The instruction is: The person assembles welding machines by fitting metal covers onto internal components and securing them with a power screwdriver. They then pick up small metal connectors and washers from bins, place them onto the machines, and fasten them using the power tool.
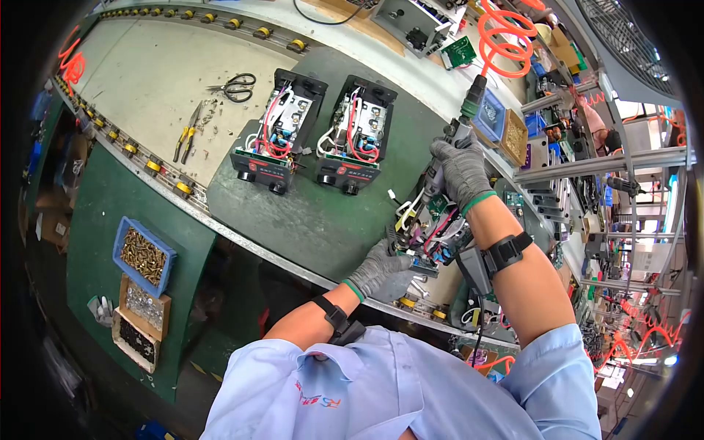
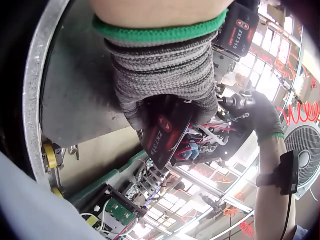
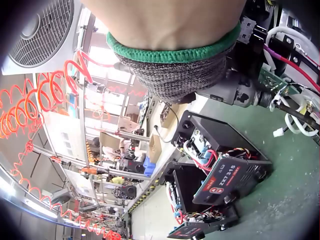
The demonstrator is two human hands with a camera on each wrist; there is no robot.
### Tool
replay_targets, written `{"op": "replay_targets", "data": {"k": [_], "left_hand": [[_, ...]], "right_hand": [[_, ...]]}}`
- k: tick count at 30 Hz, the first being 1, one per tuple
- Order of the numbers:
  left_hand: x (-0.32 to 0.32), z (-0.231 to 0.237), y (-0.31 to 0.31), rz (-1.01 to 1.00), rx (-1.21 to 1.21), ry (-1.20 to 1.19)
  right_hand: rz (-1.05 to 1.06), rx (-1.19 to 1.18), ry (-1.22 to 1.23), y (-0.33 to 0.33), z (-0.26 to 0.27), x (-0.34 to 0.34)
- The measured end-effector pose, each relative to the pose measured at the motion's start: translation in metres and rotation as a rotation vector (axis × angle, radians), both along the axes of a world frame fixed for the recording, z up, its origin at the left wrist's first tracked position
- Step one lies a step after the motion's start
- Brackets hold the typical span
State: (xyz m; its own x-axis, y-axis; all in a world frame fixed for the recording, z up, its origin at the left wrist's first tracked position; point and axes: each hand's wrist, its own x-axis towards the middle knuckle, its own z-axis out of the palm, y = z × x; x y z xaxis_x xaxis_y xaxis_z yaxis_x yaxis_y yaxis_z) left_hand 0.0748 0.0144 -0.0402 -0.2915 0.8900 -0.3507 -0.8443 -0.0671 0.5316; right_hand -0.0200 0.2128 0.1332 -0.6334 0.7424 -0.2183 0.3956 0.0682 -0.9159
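Note:
My gloved left hand (image 1: 378,271) holds an open-topped welding machine (image 1: 444,246) at its front end. In the left wrist view, thumb and fingers wrap the black front panel (image 2: 167,132) marked ZX7 315. My gloved right hand (image 1: 463,172) grips an air screwdriver (image 1: 434,180) above the same machine. The tool's bit (image 2: 220,100) points in at the machine near my left hand; its tip is hidden. Red and white wires show inside the casing. Two similar open machines, one on the left (image 1: 275,132) and one nearer (image 1: 357,136), stand on the green mat (image 1: 293,220).
An orange coiled air hose (image 1: 506,44) runs up from the screwdriver. Scissors (image 1: 238,88) and yellow-handled pliers (image 1: 189,136) lie at the left among scraps. A blue tray of brass-coloured fasteners (image 1: 169,273) sits on the lower bench. Rollers line the bench edge; a blue bin (image 1: 490,117) stands at right.

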Motion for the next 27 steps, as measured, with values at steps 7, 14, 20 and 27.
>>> {"op": "replay_targets", "data": {"k": [7,14,20,27], "left_hand": [[0.004,-0.01,0.005,0.044,-0.017,0.092],[0.005,-0.02,0.008,0.03,-0.065,0.082],[-0.012,0.01,0.003,-0.062,-0.082,0.208],[-0.034,0.02,-0.012,-0.102,-0.107,0.152]], "right_hand": [[-0.011,0.098,-0.069,0.007,-0.006,-0.004],[0.002,0.055,-0.037,0.003,0.002,-0.006],[0.021,0.021,-0.029,0.017,-0.01,-0.008],[0.001,0.003,0.065,0.013,-0.003,-0.022]]}}
